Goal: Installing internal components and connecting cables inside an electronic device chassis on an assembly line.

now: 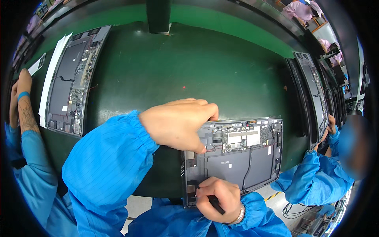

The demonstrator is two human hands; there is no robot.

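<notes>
An opened tablet (pixel 258 162), its battery and circuit boards exposed, lies near the table's front edge, turned slightly. My left hand (pixel 179 122) grips its far left corner, thumb on the inner face and fingers bent over the far edge. Low over the near left part of the tablet, my right hand (pixel 219 197) is closed around a slim black pen-like tool (pixel 216 204). The tool's tip points at the near left corner, by a small speaker-like part; whether it touches is hard to make out.
Another opened tablet (pixel 67 79) lies at left on a white sheet (pixel 51 87), near a co-worker's tattooed arm (pixel 27 112). At right, several dark tablets (pixel 312 87) stand on edge beside another co-worker's hand (pixel 331 124). A black post (pixel 158 15) rises at the green table's (pixel 181 63) far edge.
</notes>
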